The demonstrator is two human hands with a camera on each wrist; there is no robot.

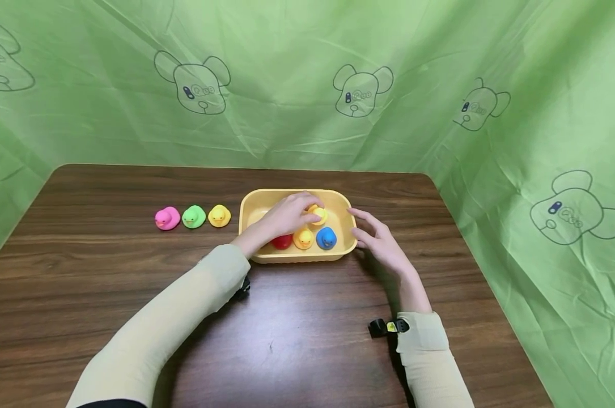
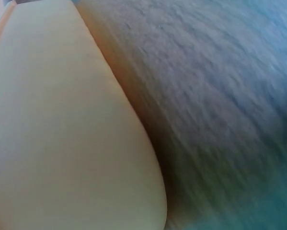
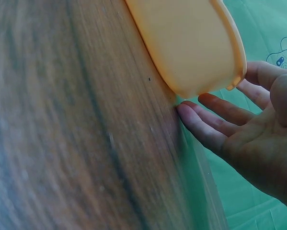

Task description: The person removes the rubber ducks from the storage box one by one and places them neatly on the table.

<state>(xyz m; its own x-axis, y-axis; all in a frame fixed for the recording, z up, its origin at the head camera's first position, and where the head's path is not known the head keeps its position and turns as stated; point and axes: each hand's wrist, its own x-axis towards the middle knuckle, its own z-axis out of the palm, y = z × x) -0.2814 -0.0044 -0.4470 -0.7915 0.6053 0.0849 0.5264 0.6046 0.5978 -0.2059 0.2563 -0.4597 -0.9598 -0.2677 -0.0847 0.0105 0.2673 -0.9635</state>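
A yellow plastic basin (image 1: 266, 259) stands on the table with small rubber ducks in it. My left hand (image 1: 287, 214) reaches over its left side and pinches a yellow duck (image 1: 319, 216) between fingers and thumb. Nearer the front wall are a red duck (image 1: 282, 242), partly covered by that hand, another yellow duck (image 1: 304, 238) and a blue duck (image 1: 326, 238). At the basin's right end my right hand (image 1: 381, 241) holds its fingers spread and relaxed; in the right wrist view the fingertips (image 3: 185, 111) are close against the end wall. Only sleeve and tabletop appear in the left wrist view.
Left of the basin, a pink duck (image 1: 167, 218), a green duck (image 1: 194, 217) and a yellow duck (image 1: 219, 216) sit in a row. They rest on a dark wooden table (image 1: 297, 323). A green sheet (image 1: 287, 85) with printed bear outlines hangs behind and at the sides.
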